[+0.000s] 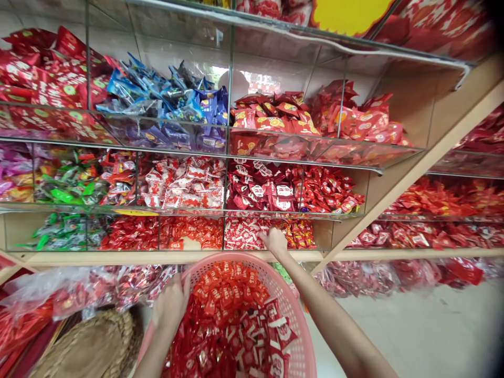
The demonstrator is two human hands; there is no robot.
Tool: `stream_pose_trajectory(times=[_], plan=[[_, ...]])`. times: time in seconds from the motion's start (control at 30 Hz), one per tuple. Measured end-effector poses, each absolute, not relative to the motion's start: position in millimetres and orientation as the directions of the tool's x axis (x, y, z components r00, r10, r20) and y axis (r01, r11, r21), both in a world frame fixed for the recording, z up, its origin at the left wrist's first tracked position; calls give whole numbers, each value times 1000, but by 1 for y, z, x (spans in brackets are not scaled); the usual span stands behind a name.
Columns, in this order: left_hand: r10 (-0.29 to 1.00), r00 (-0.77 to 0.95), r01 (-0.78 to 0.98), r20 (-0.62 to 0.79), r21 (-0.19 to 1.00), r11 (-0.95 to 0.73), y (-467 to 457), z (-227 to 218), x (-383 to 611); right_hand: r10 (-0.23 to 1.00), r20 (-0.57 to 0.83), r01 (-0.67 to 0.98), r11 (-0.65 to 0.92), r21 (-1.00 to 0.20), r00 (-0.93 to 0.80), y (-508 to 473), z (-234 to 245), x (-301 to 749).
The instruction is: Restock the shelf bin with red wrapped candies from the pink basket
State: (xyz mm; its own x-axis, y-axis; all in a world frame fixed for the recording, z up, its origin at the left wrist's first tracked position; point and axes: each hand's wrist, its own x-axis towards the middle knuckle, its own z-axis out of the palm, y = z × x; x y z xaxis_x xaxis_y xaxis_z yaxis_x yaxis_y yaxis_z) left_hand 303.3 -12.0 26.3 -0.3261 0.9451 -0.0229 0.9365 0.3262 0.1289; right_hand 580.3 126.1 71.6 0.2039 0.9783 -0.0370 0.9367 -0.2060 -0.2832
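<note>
A pink plastic basket with a perforated wall holds many small wrapped candies, orange-red at the far side, darker red and red-and-white nearer. My left hand, a little blurred, is closed on the basket's left rim. Beyond the basket, my right hand reaches to a low shelf bin of small red-and-white wrapped candies. Its thumb points left and the other fingers curl down, mostly out of sight. What they hold, if anything, is hidden.
Glass-fronted shelves hold blue packets, orange-printed red packets and green-wrapped sweets. A slanted wooden post stands at right. Plastic bags of sweets lie below the shelves. At lower left is a woven basket.
</note>
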Motion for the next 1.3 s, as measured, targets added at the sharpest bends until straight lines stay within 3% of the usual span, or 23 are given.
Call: stream_pose_trajectory(times=[0.13, 0.2, 0.3, 0.43, 0.67, 0.83, 1.0, 1.17, 1.3], plan=[[944, -326, 938, -41, 113, 329, -12, 28, 304, 983, 80, 854, 182, -488, -164, 77, 71, 569], [944, -327, 938, -39, 112, 329, -12, 28, 305, 910, 40, 777, 375, -505, -413, 43, 60, 561], [944, -328, 937, -31, 115, 329, -12, 29, 306, 762, -106, 743, 577, -338, -639, -3, 34, 552], [947, -321, 940, -27, 115, 322, -13, 31, 308, 679, -314, 741, 653, -155, -664, -31, 6, 546], [949, -315, 941, -9, 127, 314, -13, 28, 307, 693, -335, 755, 649, -95, -638, -31, 0, 542], [949, -315, 943, -12, 111, 314, -12, 25, 305, 760, -49, 748, 622, -232, -648, -1, 29, 543], [953, -302, 946, 0, 121, 300, -12, 23, 304, 901, 150, 829, 433, -353, -407, 64, 55, 542], [949, -314, 939, -4, 144, 311, -12, 22, 303, 986, 9, 923, 162, -348, -169, 116, 51, 534], [951, -309, 942, 1, 139, 306, -12, 19, 302, 988, -80, 945, 100, -311, -131, 127, 47, 527]])
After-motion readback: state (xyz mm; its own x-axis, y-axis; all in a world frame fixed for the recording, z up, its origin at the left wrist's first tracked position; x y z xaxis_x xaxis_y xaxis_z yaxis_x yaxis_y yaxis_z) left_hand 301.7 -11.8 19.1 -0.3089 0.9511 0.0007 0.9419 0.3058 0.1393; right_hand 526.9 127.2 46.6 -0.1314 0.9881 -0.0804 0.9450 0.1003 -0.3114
